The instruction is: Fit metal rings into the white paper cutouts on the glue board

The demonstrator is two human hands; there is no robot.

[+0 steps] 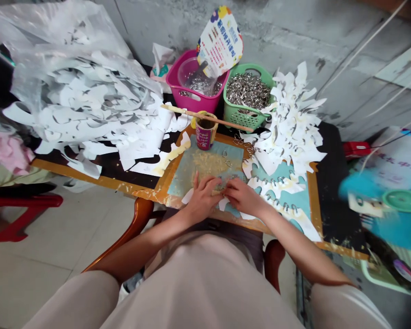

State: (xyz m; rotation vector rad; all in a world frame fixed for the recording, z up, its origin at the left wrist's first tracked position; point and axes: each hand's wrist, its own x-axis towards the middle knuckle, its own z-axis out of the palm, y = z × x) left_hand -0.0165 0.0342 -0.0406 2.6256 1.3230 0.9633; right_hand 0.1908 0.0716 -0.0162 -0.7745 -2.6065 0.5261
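Observation:
My left hand [202,199] and my right hand [243,197] meet low on a pale blue cutting mat [205,164], fingertips almost touching. A white paper cutout [188,196] pokes out beneath them, and whether they grip it is hidden. Small metal rings [226,163] lie on the mat just above my fingers, near a patch of yellowish dust. To the right, a white cutout strip with rings threaded along its edge [284,212] lies close to my right wrist.
A green basket of metal rings [248,91] and a pink basket [192,96] stand behind a small glue cup [204,132] with a wooden stick [205,117] across it. White cutout piles [89,109] spread left and right. The table's front edge [99,180] runs near my forearms.

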